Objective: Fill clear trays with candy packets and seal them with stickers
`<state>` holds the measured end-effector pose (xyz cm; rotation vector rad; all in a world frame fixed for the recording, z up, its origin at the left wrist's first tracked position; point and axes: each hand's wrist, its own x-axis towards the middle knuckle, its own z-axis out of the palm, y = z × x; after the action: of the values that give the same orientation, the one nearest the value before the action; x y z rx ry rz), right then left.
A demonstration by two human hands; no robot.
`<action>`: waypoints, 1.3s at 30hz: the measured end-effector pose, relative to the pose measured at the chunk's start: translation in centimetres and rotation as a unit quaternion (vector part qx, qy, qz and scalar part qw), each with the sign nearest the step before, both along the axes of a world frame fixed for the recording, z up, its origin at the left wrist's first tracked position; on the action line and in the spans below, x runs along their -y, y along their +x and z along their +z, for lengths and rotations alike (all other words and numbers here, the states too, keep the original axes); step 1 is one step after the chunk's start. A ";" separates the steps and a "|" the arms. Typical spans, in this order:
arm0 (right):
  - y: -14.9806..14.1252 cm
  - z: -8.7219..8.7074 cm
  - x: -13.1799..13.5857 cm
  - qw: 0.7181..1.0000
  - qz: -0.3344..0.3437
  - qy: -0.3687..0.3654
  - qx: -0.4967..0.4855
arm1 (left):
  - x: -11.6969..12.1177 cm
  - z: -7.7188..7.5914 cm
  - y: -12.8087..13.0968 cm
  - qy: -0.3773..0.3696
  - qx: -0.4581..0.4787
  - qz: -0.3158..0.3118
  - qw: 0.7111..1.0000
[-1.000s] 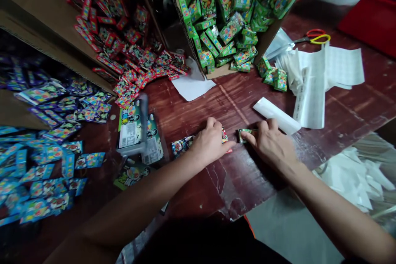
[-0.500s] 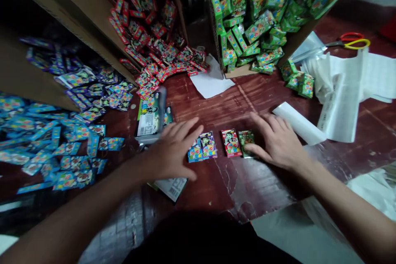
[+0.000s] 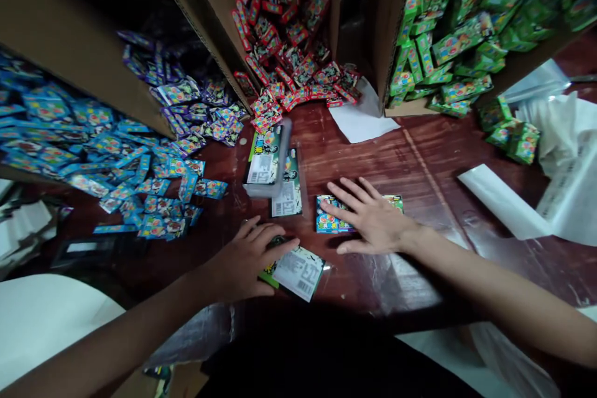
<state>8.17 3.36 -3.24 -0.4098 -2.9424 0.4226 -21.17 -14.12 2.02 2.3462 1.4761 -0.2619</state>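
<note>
My right hand [image 3: 370, 217] lies palm down with fingers spread over a row of small printed candy packets. A blue packet [image 3: 325, 222] shows at the row's left end and a bit of a green packet [image 3: 397, 201] at its right; the middle of the row is hidden under the hand. My left hand [image 3: 249, 255] is open, its fingers stretched over the upper left part of a printed card in a clear sleeve [image 3: 303, 275]. Behind the left hand lie another printed card [image 3: 288, 196] and a clear plastic case with a printed card [image 3: 265, 165].
Cardboard boxes spill blue packets [image 3: 153, 168], purple packets [image 3: 196, 106], red packets [image 3: 298, 68] and green packets [image 3: 466, 43] along the back. White paper [image 3: 364, 118] lies in front of the boxes. A white strip [image 3: 504, 202] and crumpled wrapping [image 3: 555, 137] are at right.
The packets, earlier in two separated pairs, now form one row under my right hand. My left hand has left the blue packet for the sleeved card. The camera view has turned left.
</note>
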 end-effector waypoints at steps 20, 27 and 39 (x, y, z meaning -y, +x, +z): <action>1.3 -0.4 4.8 0.996 -0.026 0.076 0.043 | 2.4 -3.2 2.9 0.148 0.024 0.267 0.952; 3.6 -0.7 4.8 0.998 0.053 0.011 0.015 | 0.6 -3.2 2.2 0.105 0.099 0.118 0.983; 4.0 -0.9 4.4 0.998 -0.010 -0.065 -0.023 | -1.8 -3.6 5.6 0.087 0.109 0.130 0.982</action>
<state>12.13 -1.02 -4.13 -0.4380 -2.8739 0.6147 -15.59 -12.27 -1.58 2.1899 1.7279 0.1934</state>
